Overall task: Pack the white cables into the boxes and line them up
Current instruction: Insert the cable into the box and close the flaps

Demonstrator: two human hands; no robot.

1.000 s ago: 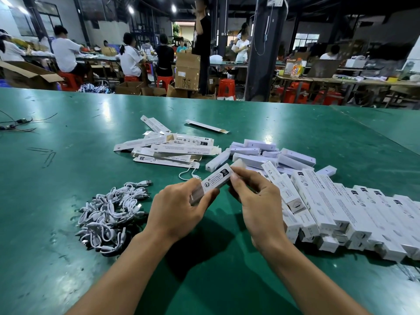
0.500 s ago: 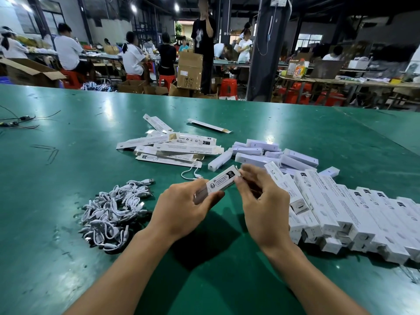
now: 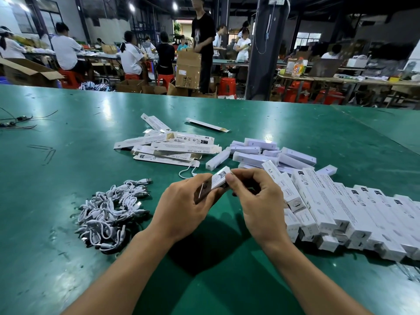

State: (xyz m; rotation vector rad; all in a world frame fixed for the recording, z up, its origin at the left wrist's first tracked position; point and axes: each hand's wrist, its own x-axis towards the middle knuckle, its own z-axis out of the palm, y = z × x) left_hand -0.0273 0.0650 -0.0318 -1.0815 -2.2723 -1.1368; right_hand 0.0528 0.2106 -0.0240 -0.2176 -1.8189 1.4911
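body: two bare forearms [image 3: 127, 269], uncovered up to the frame edge | left grip [image 3: 181, 208]: bare, seen from the back, knuckles and tendons showing | right grip [image 3: 261, 205]: bare, seen from the back, thumbnail short and rounded

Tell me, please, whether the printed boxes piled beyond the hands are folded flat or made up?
Folded flat: the printed boxes lie as thin overlapping sheets, brown inner flaps showing.

The white cables [image 3: 109, 212] lie in 1 tangled pile at left. 1 white box [image 3: 219, 178] is held tilted, in the middle. Closed boxes [image 3: 341, 208] lie side by side at right.
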